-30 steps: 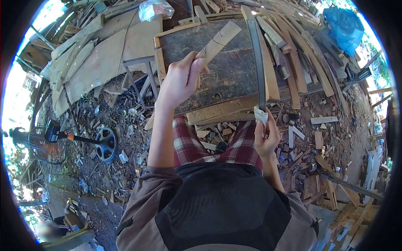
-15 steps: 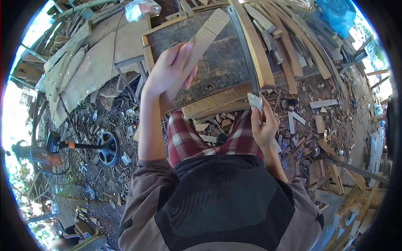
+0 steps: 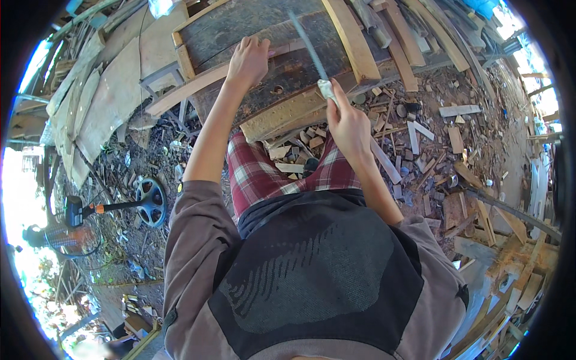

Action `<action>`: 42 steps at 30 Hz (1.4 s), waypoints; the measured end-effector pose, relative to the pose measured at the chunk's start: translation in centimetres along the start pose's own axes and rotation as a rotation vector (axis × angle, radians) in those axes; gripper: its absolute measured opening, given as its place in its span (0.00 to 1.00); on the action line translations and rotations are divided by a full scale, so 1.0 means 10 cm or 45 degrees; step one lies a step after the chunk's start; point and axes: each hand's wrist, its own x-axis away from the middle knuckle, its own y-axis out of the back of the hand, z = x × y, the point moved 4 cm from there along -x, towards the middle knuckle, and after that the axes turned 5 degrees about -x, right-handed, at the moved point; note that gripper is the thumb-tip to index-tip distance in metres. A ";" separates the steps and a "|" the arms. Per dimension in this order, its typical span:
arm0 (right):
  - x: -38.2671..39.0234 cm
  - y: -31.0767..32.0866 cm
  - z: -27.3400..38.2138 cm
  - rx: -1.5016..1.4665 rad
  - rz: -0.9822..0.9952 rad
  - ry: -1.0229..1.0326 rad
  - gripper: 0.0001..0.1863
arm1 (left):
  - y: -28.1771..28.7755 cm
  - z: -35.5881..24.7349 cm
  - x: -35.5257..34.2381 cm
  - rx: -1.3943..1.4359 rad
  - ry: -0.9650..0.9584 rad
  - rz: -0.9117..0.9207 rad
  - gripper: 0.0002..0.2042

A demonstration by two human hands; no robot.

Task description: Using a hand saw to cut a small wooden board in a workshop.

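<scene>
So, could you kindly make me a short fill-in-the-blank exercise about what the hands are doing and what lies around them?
1. The left hand holds a long strip made of ____.
2. The right hand holds a thin blade by an end wrapped in something coloured ____.
3. The black wheel is on the picture's ____ side.

Missing words: wood; white; left.
</scene>
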 end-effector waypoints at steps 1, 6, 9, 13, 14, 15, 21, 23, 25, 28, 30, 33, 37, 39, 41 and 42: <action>-0.01 -0.07 -0.03 0.028 -0.004 0.019 0.22 | 0.00 0.01 -0.01 0.069 0.045 -0.098 0.14; -0.16 -0.28 -0.03 0.072 0.080 -0.043 0.22 | 0.09 -0.06 -0.01 0.272 0.040 -0.381 0.12; -0.24 -0.36 -0.01 0.053 0.075 -0.036 0.22 | 0.07 -0.10 -0.02 0.254 0.135 -0.430 0.11; -0.32 -0.41 0.04 0.101 0.115 -0.087 0.21 | 0.06 -0.09 -0.05 0.294 0.204 -0.497 0.10; -0.34 -0.41 0.05 0.136 0.112 -0.076 0.20 | 0.07 -0.09 -0.06 0.303 0.222 -0.474 0.09; -0.37 -0.42 0.06 0.133 0.114 -0.083 0.20 | 0.06 -0.09 -0.06 0.304 0.218 -0.467 0.09; -0.65 -0.48 0.04 0.169 0.147 -0.032 0.20 | 0.06 -0.09 -0.08 0.201 0.173 -0.472 0.08; -0.69 -0.51 0.04 0.152 0.155 -0.020 0.20 | 0.05 -0.11 -0.10 0.257 0.196 -0.480 0.06; -0.65 -0.51 0.04 0.155 0.152 -0.024 0.20 | 0.03 -0.10 -0.09 0.279 0.219 -0.482 0.06; -0.60 -0.46 0.08 0.164 0.193 -0.031 0.21 | 0.01 -0.08 -0.14 0.311 0.244 -0.477 0.07; -0.54 -0.38 0.08 0.170 0.237 -0.037 0.23 | -0.02 -0.08 -0.17 0.326 0.244 -0.468 0.07; -0.32 -0.16 0.12 0.184 0.316 -0.124 0.22 | -0.05 -0.05 -0.17 0.340 0.296 -0.445 0.09; -0.19 -0.08 0.03 0.173 0.265 -0.074 0.20 | -0.02 -0.08 -0.15 0.312 0.287 -0.483 0.07; -0.28 -0.14 0.08 0.187 0.255 -0.060 0.20 | -0.02 -0.09 -0.17 0.291 0.287 -0.496 0.07; -0.36 -0.12 0.10 0.205 0.242 -0.049 0.19 | -0.03 -0.11 -0.21 0.167 0.277 -0.472 0.07; -0.40 -0.11 0.10 0.219 0.233 -0.049 0.19 | -0.03 -0.11 -0.20 0.161 0.279 -0.471 0.07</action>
